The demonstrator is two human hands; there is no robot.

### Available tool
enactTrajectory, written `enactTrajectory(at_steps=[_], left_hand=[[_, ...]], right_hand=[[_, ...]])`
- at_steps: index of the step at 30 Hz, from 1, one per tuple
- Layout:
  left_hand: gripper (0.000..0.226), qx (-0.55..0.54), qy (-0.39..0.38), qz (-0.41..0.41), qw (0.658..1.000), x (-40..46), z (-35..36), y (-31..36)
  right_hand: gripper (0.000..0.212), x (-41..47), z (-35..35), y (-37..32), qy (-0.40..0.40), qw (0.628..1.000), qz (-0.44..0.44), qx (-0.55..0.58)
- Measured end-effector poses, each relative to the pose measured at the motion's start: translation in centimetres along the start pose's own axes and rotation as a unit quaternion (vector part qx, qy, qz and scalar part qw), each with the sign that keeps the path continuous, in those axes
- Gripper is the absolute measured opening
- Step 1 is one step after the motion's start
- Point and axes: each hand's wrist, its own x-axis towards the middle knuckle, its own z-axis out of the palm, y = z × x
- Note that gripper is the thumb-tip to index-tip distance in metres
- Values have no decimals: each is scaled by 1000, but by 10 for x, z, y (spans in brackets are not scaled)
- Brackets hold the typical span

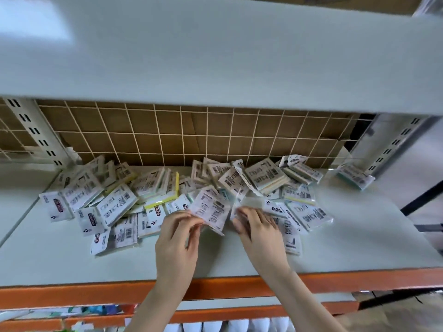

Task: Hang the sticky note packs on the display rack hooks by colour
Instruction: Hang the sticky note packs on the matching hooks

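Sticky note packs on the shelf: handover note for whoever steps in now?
Left hand: fingers pinch one sticky note pack, barcode side up, lifted at the front of the pile.
Right hand: fingers curled on a clear-wrapped pack beside it; the grip is blurred.
Remaining packs lie loose in a heap on the grey shelf, mostly back side up; one stray pack sits at the far right.
Wire grid back panel shows no hooks or hung packs.
Done: nothing hung in view. Left: sort by colour, hang all.
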Motion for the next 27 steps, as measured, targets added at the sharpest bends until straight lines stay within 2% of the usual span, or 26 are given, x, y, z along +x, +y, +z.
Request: enactTrajectory(at_steps=[3, 4, 7, 12, 15, 18, 23, 25, 27], left_hand=[[14, -21, 1, -52, 998, 1, -2, 0], [9, -30, 4, -52, 998, 1, -3, 0], [13, -49, 2, -41, 998, 2, -4, 1], [27, -73, -25, -20, 997, 8, -6, 12], [16, -87, -31, -5, 996, 25, -8, 29], [13, -104, -29, -22, 994, 40, -8, 51], [15, -147, -52, -91, 984, 49, -2, 89], [11, -151, -64, -101, 981, 49, 4, 104], [9, -150, -82, -110, 979, 45, 9, 120]], right_hand=[[34, -2, -11, 1, 52, 991, 76, 94], [32, -2, -13, 2, 71, 984, 103, 124], [35, 0, -20, 2, 90, 961, 176, 193], [33, 7, -26, 15, 154, 892, 274, 325], [30, 13, -37, 38, 123, 888, 284, 340], [24, 12, -55, 54, 61, 865, 297, 401], [7, 9, -96, 61, 13, 761, 355, 543], [8, 4, -111, 67, 14, 732, 374, 570], [17, -6, -127, 72, 11, 719, 359, 594]])
